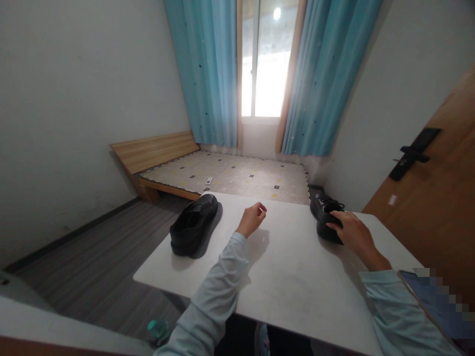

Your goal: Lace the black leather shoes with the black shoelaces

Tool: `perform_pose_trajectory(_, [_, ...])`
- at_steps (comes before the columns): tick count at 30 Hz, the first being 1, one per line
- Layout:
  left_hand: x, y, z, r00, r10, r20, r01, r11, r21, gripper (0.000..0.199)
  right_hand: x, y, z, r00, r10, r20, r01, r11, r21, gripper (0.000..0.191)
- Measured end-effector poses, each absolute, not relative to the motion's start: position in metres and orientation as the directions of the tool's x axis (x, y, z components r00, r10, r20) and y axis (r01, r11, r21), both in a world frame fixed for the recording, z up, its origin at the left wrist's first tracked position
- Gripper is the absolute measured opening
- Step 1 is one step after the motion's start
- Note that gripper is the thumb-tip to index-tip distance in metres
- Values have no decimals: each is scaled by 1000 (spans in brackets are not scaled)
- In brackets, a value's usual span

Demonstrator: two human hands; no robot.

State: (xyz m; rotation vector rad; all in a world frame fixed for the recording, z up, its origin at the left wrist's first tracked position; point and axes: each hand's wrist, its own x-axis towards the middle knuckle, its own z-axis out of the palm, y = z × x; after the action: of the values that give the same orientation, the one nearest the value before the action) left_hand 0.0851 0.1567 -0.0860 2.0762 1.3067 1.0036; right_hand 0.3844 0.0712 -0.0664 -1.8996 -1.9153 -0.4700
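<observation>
Reading the white table (289, 291) as a clock with twelve toward the window (265, 84), grasps a black lace-up shoe (323, 217) with the right hand (356, 237) at two o'clock, near the far edge; cannot tell whether lifted or resting. Holds nothing in the left hand (253, 217), loosely curled and raised above the tabletop near eleven. Leaves a wide gap between that hand and the lace-up shoe, and a narrower one toward ten, up to a black low-cut shoe (191, 225) set close beside the left edge. Has broad room from five to seven, before the near edge; less at four, beside the right sleeve (401, 301) and a flat-screened device (426, 291), partly pixelated. Drops past the left edge to grey plank flooring (122, 247), with a green-capped bottle (158, 329) at eight. Counts two hands, two shoes plainly visible, one table, one device, one bottle, one bed (241, 173) at twelve, one white remote control (209, 181) on it toward eleven, two blue curtains (211, 74) and one wooden door (441, 198) at two, beyond the table.
</observation>
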Motion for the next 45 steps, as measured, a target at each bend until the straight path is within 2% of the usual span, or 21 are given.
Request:
perform_pose_trajectory(5, [86,157,-87,276,899,340,563,-438,701,15,409,65,-79,52,859,509,997,-20,-69,26])
perform_pose_trajectory(13, [87,156,-88,279,902,331,586,-432,686,15,425,59,-93,14,869,495,994,42,-102,26])
perform_pose_trajectory(24, [87,155,-89,297,899,323,599,-439,670,16,434,60,-86,35,933,357,991,13,-131,25])
perform_pose_trajectory(29, [87,154,-89,323,898,300,614,-440,655,16,434,62,-80,18,958,287,995,10,-94,22])
perform_pose_trajectory(31, [87,154,-88,329,897,297,620,-442,648,16,431,63,-79,-17,950,311,998,35,-55,21])
perform_pose_trajectory(35, [86,153,-87,326,900,288,641,-434,633,17,404,61,-71,-102,879,465,995,87,54,23])
perform_pose_trajectory(37, [85,153,-86,321,904,283,649,-428,629,17,380,57,-63,-150,851,503,989,134,69,23])
perform_pose_trajectory(45, [84,153,-84,323,896,306,665,-445,600,16,280,37,-51,-345,812,470,879,455,-141,17])
